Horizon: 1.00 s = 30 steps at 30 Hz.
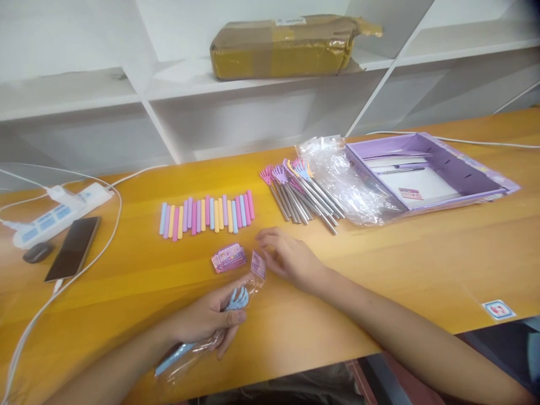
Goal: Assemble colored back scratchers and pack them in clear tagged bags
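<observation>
My left hand is closed around a clear plastic sleeve holding a blue hand-shaped back scratcher; a small pink card sits at the sleeve's top. My right hand hovers just right of that card, fingers loosely curled, holding nothing I can see. A small stack of pink cards lies on the wooden table just beyond my hands. Further back lies a row of pastel handle grips. A bundle of metal scratchers with coloured hand-shaped heads lies to its right.
Crumpled clear bags lie beside a purple box lid at the back right. At the left are a power strip, a dark phone and white cables. A taped brown parcel rests on the white shelf behind.
</observation>
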Each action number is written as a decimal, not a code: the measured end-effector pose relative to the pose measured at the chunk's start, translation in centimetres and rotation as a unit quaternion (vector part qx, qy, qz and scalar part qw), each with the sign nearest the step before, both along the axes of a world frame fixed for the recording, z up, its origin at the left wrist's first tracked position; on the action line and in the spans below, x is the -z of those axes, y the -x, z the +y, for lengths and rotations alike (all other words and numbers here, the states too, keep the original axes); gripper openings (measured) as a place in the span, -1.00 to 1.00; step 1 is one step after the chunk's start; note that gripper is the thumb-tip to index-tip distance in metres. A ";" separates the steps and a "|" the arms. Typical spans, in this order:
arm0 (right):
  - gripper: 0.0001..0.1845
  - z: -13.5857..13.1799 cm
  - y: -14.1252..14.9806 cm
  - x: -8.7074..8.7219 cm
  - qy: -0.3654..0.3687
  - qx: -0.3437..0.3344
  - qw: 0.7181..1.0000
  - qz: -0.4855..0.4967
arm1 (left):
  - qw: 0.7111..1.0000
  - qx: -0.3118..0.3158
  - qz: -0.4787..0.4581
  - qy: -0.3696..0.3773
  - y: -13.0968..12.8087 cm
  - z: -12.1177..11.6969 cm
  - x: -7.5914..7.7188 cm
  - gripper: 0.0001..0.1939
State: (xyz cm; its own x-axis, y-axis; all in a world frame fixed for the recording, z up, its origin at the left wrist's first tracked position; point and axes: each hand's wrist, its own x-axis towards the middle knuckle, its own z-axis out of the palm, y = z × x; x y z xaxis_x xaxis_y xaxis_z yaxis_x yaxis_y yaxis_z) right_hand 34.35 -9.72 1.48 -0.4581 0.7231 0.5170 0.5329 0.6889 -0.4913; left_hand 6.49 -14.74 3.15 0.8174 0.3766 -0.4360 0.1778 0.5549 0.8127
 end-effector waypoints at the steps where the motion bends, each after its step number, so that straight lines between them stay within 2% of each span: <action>1: -0.74 0.0 -0.1 0.0 -0.016 -0.009 1.000 -0.012 | 1.000 -0.001 0.001 0.001 0.0 0.0 0.0 0.08; 3: -0.81 0.0 -0.2 -0.1 -0.033 -0.021 0.999 -0.031 | 1.000 -0.005 -0.001 0.005 0.0 0.0 0.0 0.08; 5: -0.80 -0.1 -0.2 -0.3 -0.013 -0.030 0.999 -0.021 | 1.000 -0.007 -0.003 0.006 0.0 0.0 0.0 0.08; 8: -0.80 0.0 0.0 -0.7 0.093 -0.055 0.992 0.065 | 1.000 -0.007 -0.004 0.003 -0.2 0.0 -0.3 0.08; 10: -0.87 0.3 0.0 -0.7 0.181 -0.088 0.971 0.129 | 1.000 -0.008 -0.002 0.001 -0.2 0.1 -0.6 0.08; 13: -0.73 1.2 -0.4 -0.5 0.281 -0.128 0.931 0.194 | 1.000 -0.006 0.011 -0.001 0.0 0.2 -0.7 0.09; 14: -0.67 1.5 -0.6 -0.5 0.300 -0.125 0.921 0.212 | 1.000 0.006 0.020 -0.001 0.2 0.3 -0.7 0.08; 16: -0.57 2.2 -1.1 -0.7 0.314 -0.083 0.910 0.258 | 0.997 0.069 0.036 0.003 0.6 0.4 -0.7 0.05; 18: -0.53 2.7 -1.1 -1.2 0.303 -0.024 0.908 0.288 | 0.990 0.138 0.042 0.003 0.9 0.5 -0.8 -0.02; 20: -0.55 3.0 -0.3 -1.9 0.289 -0.015 0.922 0.256 | 0.986 0.165 0.038 -0.005 1.1 0.5 -0.8 -0.08; 22: -0.64 3.1 1.4 -2.3 0.262 -0.045 0.947 0.179 | 0.988 0.154 0.026 -0.012 1.1 0.5 -0.9 -0.09; 25: -0.82 3.7 4.7 -2.3 0.160 -0.068 0.983 0.054 | 0.989 0.146 0.013 -0.011 1.2 0.7 -1.1 -0.09; 28: -0.88 4.6 6.5 -2.5 0.066 -0.082 0.994 -0.034 | 0.991 0.135 0.008 -0.022 1.3 0.8 -1.1 -0.20; 30: -0.86 4.7 6.2 -3.2 0.049 -0.065 0.996 -0.019 | 0.990 0.137 -0.005 -0.040 1.5 0.7 -1.0 -0.36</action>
State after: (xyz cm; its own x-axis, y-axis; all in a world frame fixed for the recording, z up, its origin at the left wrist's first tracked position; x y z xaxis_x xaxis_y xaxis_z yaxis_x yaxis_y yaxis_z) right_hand 28.14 -4.97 4.69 -0.5699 0.7018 0.4274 0.4612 0.7037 -0.5405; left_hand 4.98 -14.00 4.14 0.8979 0.1723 -0.4050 0.3046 0.4210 0.8544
